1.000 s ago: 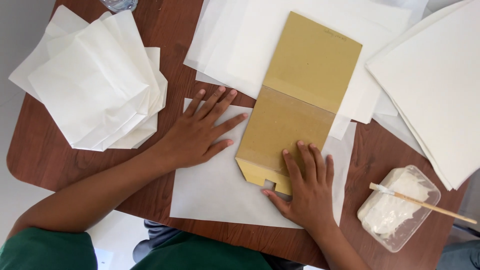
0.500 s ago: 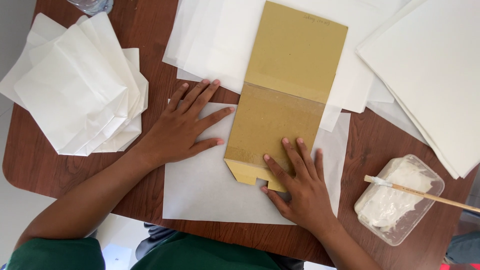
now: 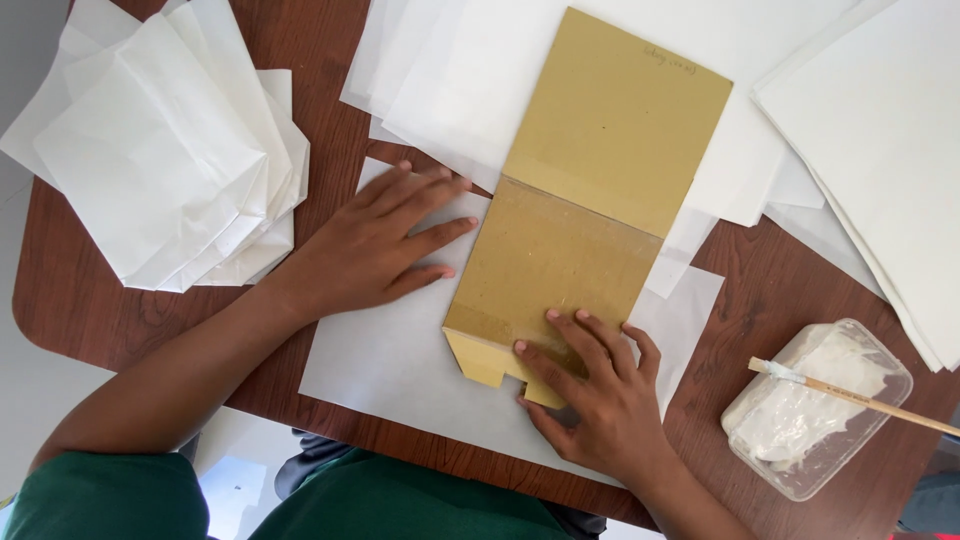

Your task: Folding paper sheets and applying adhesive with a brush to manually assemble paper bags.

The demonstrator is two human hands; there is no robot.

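Barely shifting since earlier, both hands are pressing flat, grasping nothing: left hand on thin white paper sheet, right hand pinning the stiff-looking brown cardboard template.

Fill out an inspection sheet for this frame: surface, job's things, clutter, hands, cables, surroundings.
Surface: brown wooden table.
Job's things: tan cardboard template lying on a white paper sheet.
Clutter: stack of folded white paper bags; loose white sheets; clear tub of white paste with a brush across it.
Hands: left hand flat on the sheet; right hand pressing the template's lower edge.
Cables: nothing seen.
Surroundings: green clothing; pale floor.
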